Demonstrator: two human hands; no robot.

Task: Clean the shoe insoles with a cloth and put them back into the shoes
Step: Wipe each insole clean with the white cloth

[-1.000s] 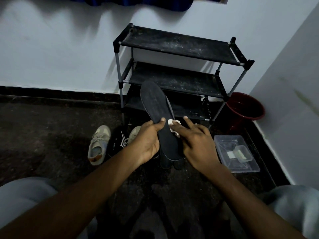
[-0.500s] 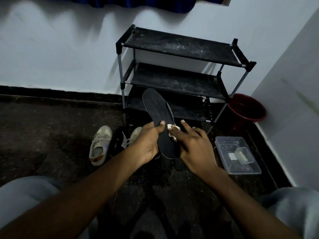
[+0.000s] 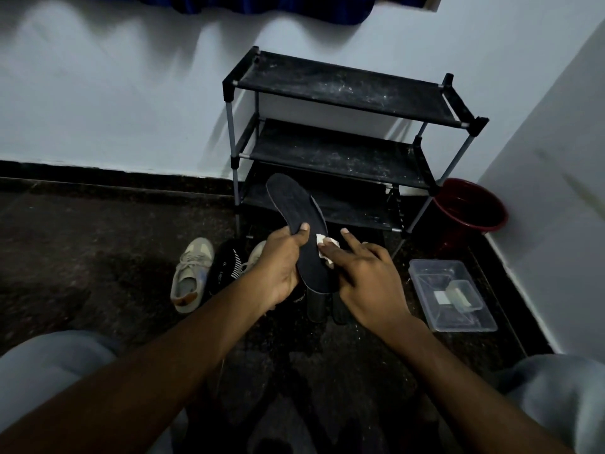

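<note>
The black, flat foam insole (image 3: 294,208) is held up in the air in front of the person, toe end uppermost and tilted to the left, just before the bottom shelf of the rack. The left hand (image 3: 278,263) grips it at mid-length, with the thumb laid across its top face and the fingers curled round behind. The right hand (image 3: 370,283) lies against the insole's right edge. Its thumb presses a small crumpled white cloth (image 3: 324,249) onto the insole's face, and its fingers are spread and fairly straight, the forefinger pointing up. No writing shows on the insole.

Directly below the heel end of the insole, a pair of black shoes (image 3: 316,309) stands on the dark speckled floor (image 3: 98,257). Left of the left hand lies a black shoe with white stripes (image 3: 226,267). It carries pale lettering, too dim and small to read. A beige laced sneaker (image 3: 190,280) lies beside that shoe, on its left, and the toe of a second beige sneaker (image 3: 258,253) shows just behind the left hand.

Behind it all, a black three-shelf rack with grey metal posts (image 3: 343,90) stands against the white wall (image 3: 114,93), its shelves flecked with pale dust. A dark red plastic bucket (image 3: 471,208) sits in the corner to the right of the rack. Nearer the person, a clear rectangular plastic tray (image 3: 425,273) lies on the floor with a smaller clear box in it. Grey-clad knees (image 3: 49,371) fill the lower corners.
</note>
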